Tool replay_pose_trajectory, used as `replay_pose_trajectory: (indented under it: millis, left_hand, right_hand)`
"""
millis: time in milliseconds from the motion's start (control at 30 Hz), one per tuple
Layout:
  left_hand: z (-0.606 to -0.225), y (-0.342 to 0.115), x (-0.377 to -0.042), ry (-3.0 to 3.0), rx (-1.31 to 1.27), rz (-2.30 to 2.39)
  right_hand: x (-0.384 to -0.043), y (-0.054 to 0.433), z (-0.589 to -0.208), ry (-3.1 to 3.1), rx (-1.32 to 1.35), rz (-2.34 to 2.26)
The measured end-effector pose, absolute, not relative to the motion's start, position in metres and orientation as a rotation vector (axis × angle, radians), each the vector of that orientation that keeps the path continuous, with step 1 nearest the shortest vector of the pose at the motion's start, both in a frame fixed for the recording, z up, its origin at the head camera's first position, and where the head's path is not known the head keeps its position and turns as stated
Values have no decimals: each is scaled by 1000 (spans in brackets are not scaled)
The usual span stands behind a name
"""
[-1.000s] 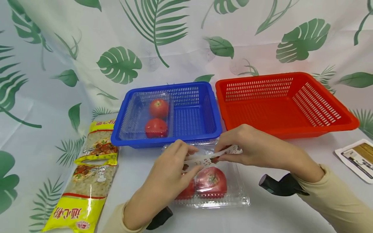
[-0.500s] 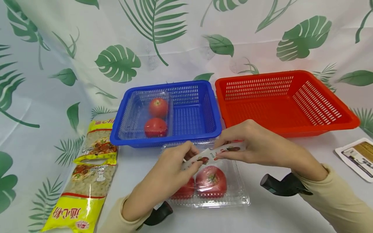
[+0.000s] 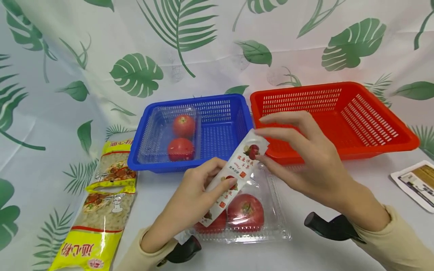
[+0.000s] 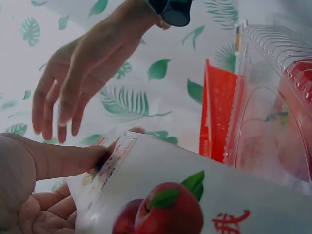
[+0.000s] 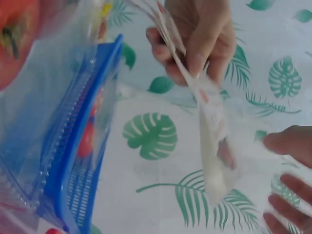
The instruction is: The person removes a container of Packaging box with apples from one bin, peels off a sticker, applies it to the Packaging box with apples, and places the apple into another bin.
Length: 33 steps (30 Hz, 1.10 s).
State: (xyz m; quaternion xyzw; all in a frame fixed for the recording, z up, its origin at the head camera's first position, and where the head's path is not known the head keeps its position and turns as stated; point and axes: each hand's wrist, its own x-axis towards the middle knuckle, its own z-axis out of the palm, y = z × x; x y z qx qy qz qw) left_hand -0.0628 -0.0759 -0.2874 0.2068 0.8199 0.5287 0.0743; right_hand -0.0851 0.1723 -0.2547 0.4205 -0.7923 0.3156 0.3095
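A strip of white printed labels [image 3: 244, 162] with red fruit pictures slants up to the right in the head view. My left hand [image 3: 190, 203] pinches its lower part between thumb and fingers. Fingers spread, my right hand [image 3: 318, 169] is beside the strip's upper end; in the right wrist view a gap parts the hand [image 5: 292, 195] from the strip [image 5: 212, 131]. Below both hands sits a clear plastic clamshell box [image 3: 276, 222] with red tomatoes [image 3: 245, 212] inside. The left hand and the strip partly hide the tomato [image 3: 217, 224] on the left.
Behind are a blue basket [image 3: 220, 141], holding a clear box [image 3: 159, 131] with tomatoes, and a red basket [image 3: 315, 128]. Yellow pasta bags [image 3: 98, 226] lie at left. A flat white-edged packet [image 3: 417, 184] lies at far right.
The label strip, earlier bent between both hands, now stretches out straighter, up to the right. My right hand has let go of it, opened its fingers and risen.
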Motion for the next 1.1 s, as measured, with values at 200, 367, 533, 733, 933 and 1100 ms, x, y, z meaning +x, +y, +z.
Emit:
replay_pose_trajectory:
  millis: [200,367,533,733,933,1100]
  left_hand:
    - [-290,-76,-61,2415,596,1669]
    - [-290,-76,-59,2379,674,1723]
    - [-291,-75,-59,2361,776,1764]
    - [-293,-74,-60,2354,839,1800]
    - [-292,-73,-59,2395,829,1794]
    - [-291,-73,-58,2392,841,1806]
  right_hand:
    - [-74,166,-267,-2140,1272,849]
    - [-71,161,-277,-2179,1293,918]
    - [-70,159,-282,-2200,1294,1044]
    - [-69,156,-285,-2192,1244,1170]
    - [-68,153,-286,-2187,1207,1227]
    - [-68,153,-285,-2206,1166,1254]
